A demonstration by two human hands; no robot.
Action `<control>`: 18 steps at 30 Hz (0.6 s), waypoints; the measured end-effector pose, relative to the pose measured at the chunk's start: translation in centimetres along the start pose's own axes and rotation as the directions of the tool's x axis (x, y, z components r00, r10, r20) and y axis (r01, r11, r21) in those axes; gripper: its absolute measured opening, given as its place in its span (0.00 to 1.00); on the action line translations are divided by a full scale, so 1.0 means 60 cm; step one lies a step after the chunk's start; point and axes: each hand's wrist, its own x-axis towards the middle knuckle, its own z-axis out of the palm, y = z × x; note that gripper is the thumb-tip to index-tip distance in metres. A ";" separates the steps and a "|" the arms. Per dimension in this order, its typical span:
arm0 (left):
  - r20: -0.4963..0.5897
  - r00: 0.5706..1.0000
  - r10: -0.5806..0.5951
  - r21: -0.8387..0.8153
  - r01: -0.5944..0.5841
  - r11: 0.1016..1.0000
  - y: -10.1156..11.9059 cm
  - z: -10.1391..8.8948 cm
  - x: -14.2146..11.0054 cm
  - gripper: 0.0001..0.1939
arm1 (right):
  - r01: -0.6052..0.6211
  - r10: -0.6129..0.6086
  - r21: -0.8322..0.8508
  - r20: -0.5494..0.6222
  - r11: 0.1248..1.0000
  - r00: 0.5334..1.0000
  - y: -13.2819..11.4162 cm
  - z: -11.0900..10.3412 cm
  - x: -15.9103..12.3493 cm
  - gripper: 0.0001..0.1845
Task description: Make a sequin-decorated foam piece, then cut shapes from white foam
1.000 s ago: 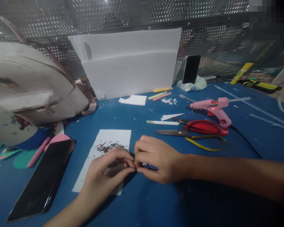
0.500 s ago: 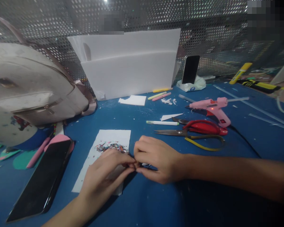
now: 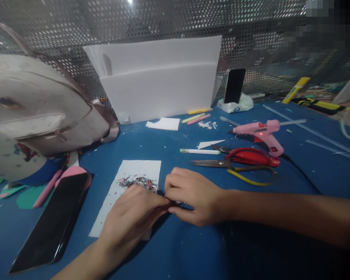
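My left hand point(image 3: 134, 212) reaches over a white paper sheet point(image 3: 128, 167), its thumb and fingers pinched together at the right edge of the sheet. Fingertip to fingertip with it, my right hand point(image 3: 194, 196) is closed too, resting low over the blue table. Between the two hands is something small; a whitish bit shows under my right fingers, but the rest is hidden. A pile of multicoloured shiny flakes point(image 3: 138, 181) lies on the paper just beyond my left hand.
A black phone point(image 3: 51, 223) lies at the left, near a pale backpack point(image 3: 46, 97). Scissors point(image 3: 212, 163), red-handled cutters point(image 3: 251, 156) and a pink glue gun point(image 3: 259, 130) with its cord lie to the right. A white marker point(image 3: 200, 151) lies ahead, before a white board point(image 3: 160, 89).
My left fingers and thumb have drawn closer together and shifted slightly right against my right fingertips. My right hand has stayed nearly still.
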 end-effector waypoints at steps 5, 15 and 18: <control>0.006 1.000 -0.010 -0.009 0.010 1.000 0.004 -0.002 0.003 0.12 | 0.006 -0.006 0.001 -0.004 1.000 1.000 0.001 0.001 0.000 0.07; -0.007 1.000 -0.024 -0.025 0.024 0.999 0.001 -0.003 0.000 0.12 | 0.006 -0.006 -0.002 -0.003 1.000 1.000 0.002 0.003 0.000 0.07; -0.012 1.000 -0.029 -0.025 0.028 0.999 0.001 -0.003 -0.001 0.12 | 0.005 -0.005 -0.002 -0.007 1.000 1.000 0.001 0.002 0.000 0.07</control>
